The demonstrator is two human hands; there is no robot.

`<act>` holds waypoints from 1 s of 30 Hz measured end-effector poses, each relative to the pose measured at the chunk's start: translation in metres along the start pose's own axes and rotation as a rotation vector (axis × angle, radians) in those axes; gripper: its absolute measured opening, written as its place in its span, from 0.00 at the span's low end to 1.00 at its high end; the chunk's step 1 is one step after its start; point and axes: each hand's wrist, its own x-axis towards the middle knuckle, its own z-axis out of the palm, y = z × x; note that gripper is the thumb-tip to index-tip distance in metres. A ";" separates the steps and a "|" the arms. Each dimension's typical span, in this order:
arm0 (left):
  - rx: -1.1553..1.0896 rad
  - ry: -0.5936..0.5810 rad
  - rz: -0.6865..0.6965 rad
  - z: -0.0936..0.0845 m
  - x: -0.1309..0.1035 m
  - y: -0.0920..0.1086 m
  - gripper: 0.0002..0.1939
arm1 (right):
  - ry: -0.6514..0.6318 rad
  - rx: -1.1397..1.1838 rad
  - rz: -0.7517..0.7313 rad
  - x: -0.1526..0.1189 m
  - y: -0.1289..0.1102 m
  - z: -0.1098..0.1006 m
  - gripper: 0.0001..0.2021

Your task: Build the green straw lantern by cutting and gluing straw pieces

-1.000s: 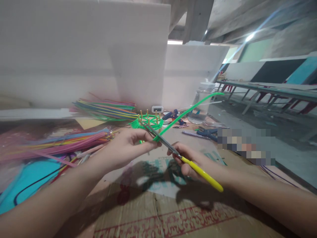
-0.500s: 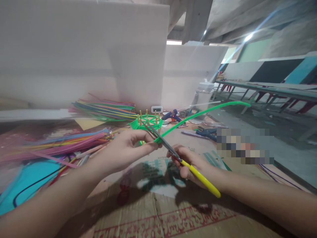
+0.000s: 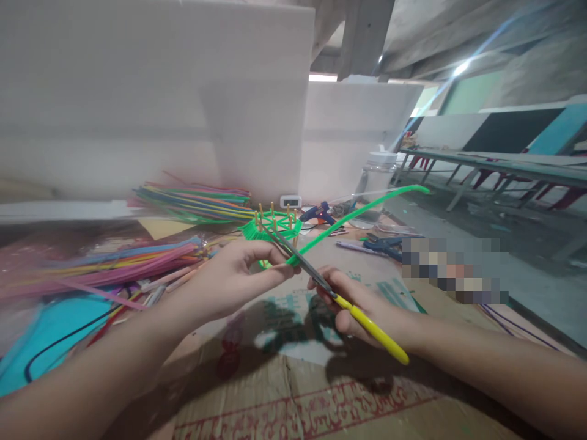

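My left hand (image 3: 250, 266) pinches the near end of a green pipe cleaner (image 3: 351, 216) between thumb and fingers. From there the pipe cleaner arcs up and away to the right. My right hand (image 3: 351, 299) is wrapped round yellow-handled scissors (image 3: 373, 333), whose blades point up and left. The blades cross the pipe cleaner right beside my left fingertips; whether they are parted or closed there is hard to make out. Just behind, partly covered by my left hand and the blades, stands a green piece (image 3: 270, 226) with several upright thin sticks.
Bundles of coloured pipe cleaners (image 3: 197, 201) lie at the back left, with more (image 3: 123, 269) in plastic nearer. A small white digital display (image 3: 290, 201), a blue glue gun (image 3: 318, 212) and a clear bottle (image 3: 378, 177) stand behind. Dark-handled pliers (image 3: 383, 243) lie at right. Printed cardboard (image 3: 257, 397) covers the front.
The free end of the green pipe cleaner has shifted left and reaches less far right. Both hands and the scissors are almost where they were.
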 end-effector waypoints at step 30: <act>0.138 -0.169 -0.018 0.012 -0.007 0.000 0.15 | -0.220 -0.567 0.038 0.025 0.017 -0.051 0.25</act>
